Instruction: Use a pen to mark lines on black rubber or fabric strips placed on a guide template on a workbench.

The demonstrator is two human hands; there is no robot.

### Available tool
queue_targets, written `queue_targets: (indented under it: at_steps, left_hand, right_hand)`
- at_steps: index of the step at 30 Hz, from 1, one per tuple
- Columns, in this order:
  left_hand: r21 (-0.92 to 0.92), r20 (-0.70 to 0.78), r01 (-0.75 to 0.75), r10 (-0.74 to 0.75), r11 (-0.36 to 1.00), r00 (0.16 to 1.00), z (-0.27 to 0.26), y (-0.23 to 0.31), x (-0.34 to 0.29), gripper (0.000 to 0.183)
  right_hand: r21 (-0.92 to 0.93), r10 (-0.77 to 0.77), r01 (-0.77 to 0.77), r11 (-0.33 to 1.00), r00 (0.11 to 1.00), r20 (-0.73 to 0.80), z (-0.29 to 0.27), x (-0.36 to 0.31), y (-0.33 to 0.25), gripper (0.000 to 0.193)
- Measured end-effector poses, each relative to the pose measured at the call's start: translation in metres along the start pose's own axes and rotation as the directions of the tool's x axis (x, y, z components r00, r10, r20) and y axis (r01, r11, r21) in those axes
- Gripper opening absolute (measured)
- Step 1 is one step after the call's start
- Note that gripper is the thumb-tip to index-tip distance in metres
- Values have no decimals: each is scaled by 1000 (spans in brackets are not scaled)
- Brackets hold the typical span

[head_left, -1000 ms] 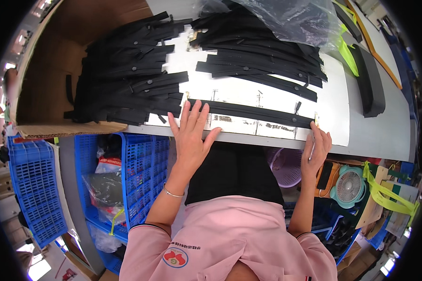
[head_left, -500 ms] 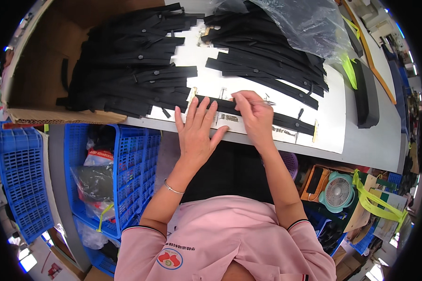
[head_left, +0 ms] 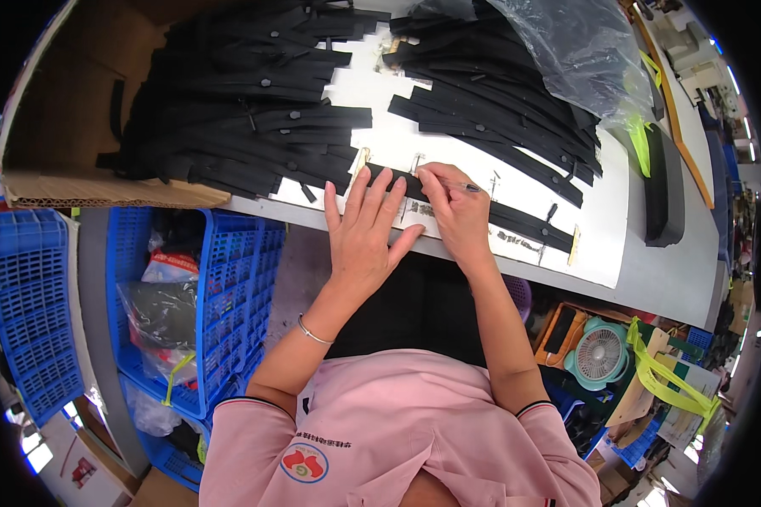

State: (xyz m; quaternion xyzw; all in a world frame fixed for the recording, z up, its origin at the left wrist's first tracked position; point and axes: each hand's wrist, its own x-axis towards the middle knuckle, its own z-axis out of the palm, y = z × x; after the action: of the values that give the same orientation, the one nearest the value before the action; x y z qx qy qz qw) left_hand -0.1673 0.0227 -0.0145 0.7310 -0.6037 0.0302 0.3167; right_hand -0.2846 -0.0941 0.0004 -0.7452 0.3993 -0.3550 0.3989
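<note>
A long black fabric strip [head_left: 528, 224] lies along the near edge of a white board [head_left: 607, 228] with dark marks on it. My left hand [head_left: 364, 228] rests flat on the strip's left part, fingers spread. Just right of it, my right hand [head_left: 458, 215] pinches a slim pen [head_left: 471, 188] over the strip. The pen's tip is hidden behind my fingers. Beyond my hands, a left pile of black strips [head_left: 228, 97] and a right pile of black strips [head_left: 490, 89] lie on the board, some with small dark buttons or clips.
An open cardboard box [head_left: 68, 110] stands at the left, its flap by the table edge. Clear plastic film [head_left: 566, 51] covers the far right pile. A black padded block [head_left: 664, 190] lies to the right. Blue crates [head_left: 228, 296] and a small teal fan [head_left: 600, 353] sit below table level.
My right hand with the pen has shifted slightly left along the strip, closer to my left hand. The left hand stays flat on it. The whole view has turned a little.
</note>
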Motion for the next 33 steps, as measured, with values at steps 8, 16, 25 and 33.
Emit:
queue_targets:
  at_steps: [8,16,25,33]
  left_hand:
    - [27,-7,1,-1,1000,1000,0,-1,0,68]
    - [47,13,-12,12,999,1000,1,1,1,67]
    - [78,46,-9,5,997,999,1,1,-1,63]
    - [3,83,29,-29,1000,996,-3,9,1,67]
  right_hand:
    - [100,8,-20,995,994,110,-9,-2,-1,19]
    - [35,-103,100,994,991,85,-10,-3,0,18]
    - [144,71,-37,989,969,-237,-71,-18,1,24]
    - [55,116,-106,993,963,-243,-86,-19,27,21]
